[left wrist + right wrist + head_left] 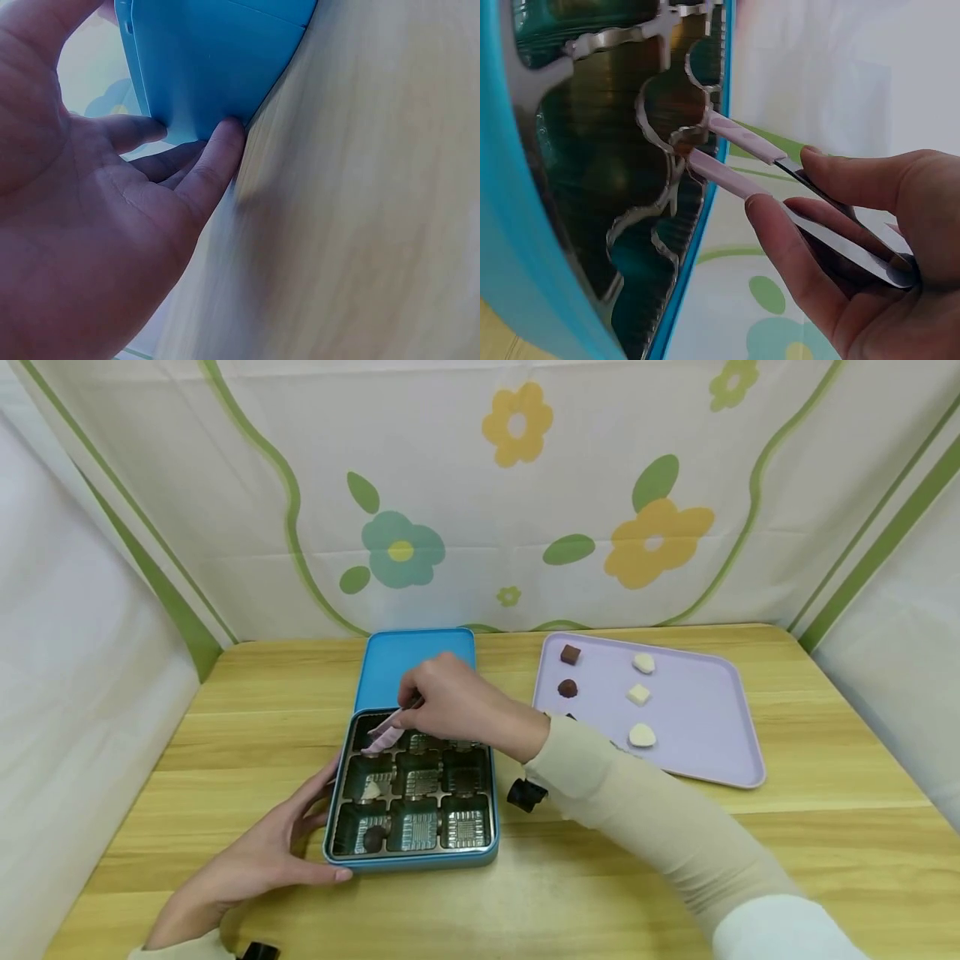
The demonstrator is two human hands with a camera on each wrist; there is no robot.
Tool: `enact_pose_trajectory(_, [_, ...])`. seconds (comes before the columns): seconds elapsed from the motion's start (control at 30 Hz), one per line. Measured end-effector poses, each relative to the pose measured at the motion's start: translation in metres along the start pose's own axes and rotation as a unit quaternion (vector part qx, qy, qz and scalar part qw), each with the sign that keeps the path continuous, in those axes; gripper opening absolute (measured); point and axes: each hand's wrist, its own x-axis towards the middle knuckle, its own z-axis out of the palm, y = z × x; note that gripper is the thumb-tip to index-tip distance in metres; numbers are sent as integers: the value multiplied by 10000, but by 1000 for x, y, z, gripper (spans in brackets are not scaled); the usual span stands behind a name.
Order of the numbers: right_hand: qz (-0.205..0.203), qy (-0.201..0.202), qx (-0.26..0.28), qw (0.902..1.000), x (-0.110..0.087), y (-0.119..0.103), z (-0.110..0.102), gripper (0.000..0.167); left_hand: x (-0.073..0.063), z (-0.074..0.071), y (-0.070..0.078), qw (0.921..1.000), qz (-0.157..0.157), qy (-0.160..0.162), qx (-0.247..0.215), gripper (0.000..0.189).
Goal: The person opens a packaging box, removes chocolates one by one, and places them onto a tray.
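A blue tin holds a dark plastic insert divided into several compartments. A white chocolate lies in the middle-left compartment, a dark round chocolate in the near-left one. My right hand holds tongs with pink tips over the far-left compartment. In the right wrist view, thumb and fingers pinch the metal arms of the tongs; whether anything sits between the tips I cannot tell. My left hand rests against the tin's left side, thumb at its near-left corner; fingertips touch the wall.
Behind the tin lies its blue lid. A lilac tray to the right carries brown chocolates and white chocolates; my right forearm partly covers its near-left side. A flowered cloth hangs behind the wooden table.
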Motion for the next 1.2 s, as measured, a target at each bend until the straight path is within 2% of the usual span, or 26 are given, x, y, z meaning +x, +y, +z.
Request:
enact_pose_trajectory(0.3, [91, -19, 29, 10000, 8, 0, 6, 14, -2, -3, 0, 9998, -142, 69, 85, 128])
enact_pose_trajectory(0.57, [-115, -1, 285, 9995, 7, 10, 10, 14, -1, -3, -1, 9998, -206, 16, 0, 127])
enact_pose_trajectory(0.87, [-89, 423, 734, 9964, -4, 25, 13, 13, 2, -3, -1, 9999, -125, 21, 112, 127])
enact_pose_trajectory(1.07, [205, 692, 1453, 9868, -14, 35, 13, 15, 2, -5, -1, 9994, -225, 103, 248, 125])
enact_pose_trajectory(1.2, [597, 762, 2235, 9699, -22, 39, 14, 17, 1, -5, -2, 9994, -235, 90, 224, 126])
